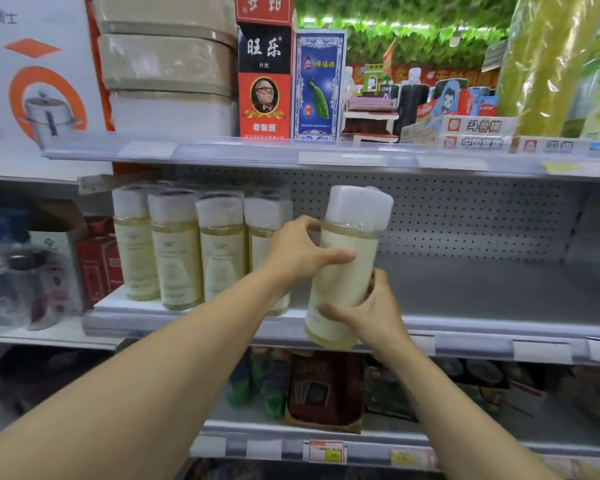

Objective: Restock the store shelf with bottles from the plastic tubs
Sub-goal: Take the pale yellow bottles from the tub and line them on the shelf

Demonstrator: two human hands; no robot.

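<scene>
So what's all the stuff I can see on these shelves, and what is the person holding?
held bottle: one, pale yellow, white cap, tilted at the middle shelf front edge
shelved bottles: four in front, more behind, same kind, middle shelf left
playing-card boxes: red-black and blue, top shelf
toothpaste boxes: several, red-white, top shelf right
cooker box: one, white-orange, upper left
left hand: grips held bottle's upper body
right hand: grips its lower part

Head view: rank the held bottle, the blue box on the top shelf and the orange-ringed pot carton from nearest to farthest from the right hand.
1. Held bottle, gripped by the right hand.
2. Blue box, up on the top shelf.
3. Pot carton, far upper left.
</scene>
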